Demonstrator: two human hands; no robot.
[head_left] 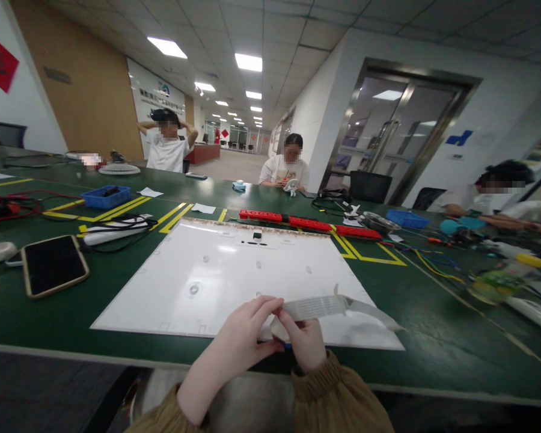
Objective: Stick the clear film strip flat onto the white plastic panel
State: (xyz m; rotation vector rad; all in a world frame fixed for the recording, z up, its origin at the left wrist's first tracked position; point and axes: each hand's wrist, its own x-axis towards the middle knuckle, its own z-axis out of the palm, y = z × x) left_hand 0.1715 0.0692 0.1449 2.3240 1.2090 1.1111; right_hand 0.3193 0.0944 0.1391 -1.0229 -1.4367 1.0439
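A large white panel (234, 270) lies flat on the green table (117, 288) in front of me. Over its near edge both my hands meet on a long pale strip (324, 307) that runs off to the right. My left hand (238, 343) pinches the strip's left end with thumb and fingers closed. My right hand (304, 343) is closed underneath, gripping the same end and a small white piece I cannot name.
A phone (54, 264) and a white power strip (112, 228) lie at the left, with a blue tray (106, 196) behind. Red strips (306, 222) lie beyond the panel. Three other people sit at the far and right sides, among wires and parts.
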